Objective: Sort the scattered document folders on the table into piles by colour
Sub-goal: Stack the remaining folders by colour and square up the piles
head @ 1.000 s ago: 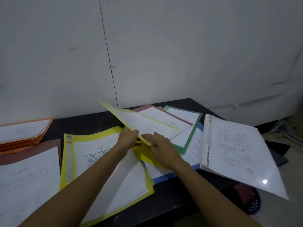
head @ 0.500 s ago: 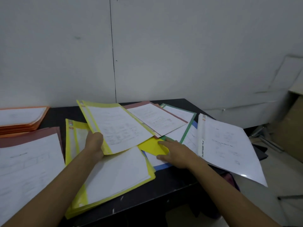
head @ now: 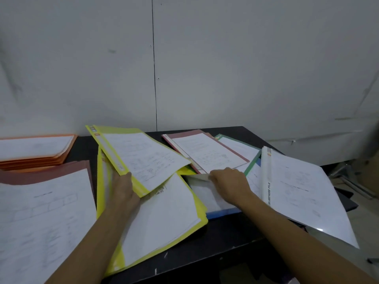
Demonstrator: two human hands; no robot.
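My left hand [head: 123,191] grips the near corner of a yellow folder [head: 141,156], held tilted over the yellow pile [head: 164,214] lying in the middle of the black table [head: 215,238]. My right hand [head: 229,181] pinches the edge of a folder in the scattered heap, where a blue folder [head: 223,212] shows at the bottom. A maroon folder [head: 205,152] and a green folder [head: 246,152] lie behind that hand. A white folder [head: 303,191] overhangs the table's right edge.
An orange pile [head: 37,152] sits at the back left and a maroon pile [head: 43,212] at the near left. A grey wall [head: 184,68] stands right behind the table. Floor and dark clutter lie past the right edge.
My left hand carried the yellow folder leftward and lowered it over the yellow pile. My right hand shifted from the yellow sheet to pinch a folder edge in the heap.
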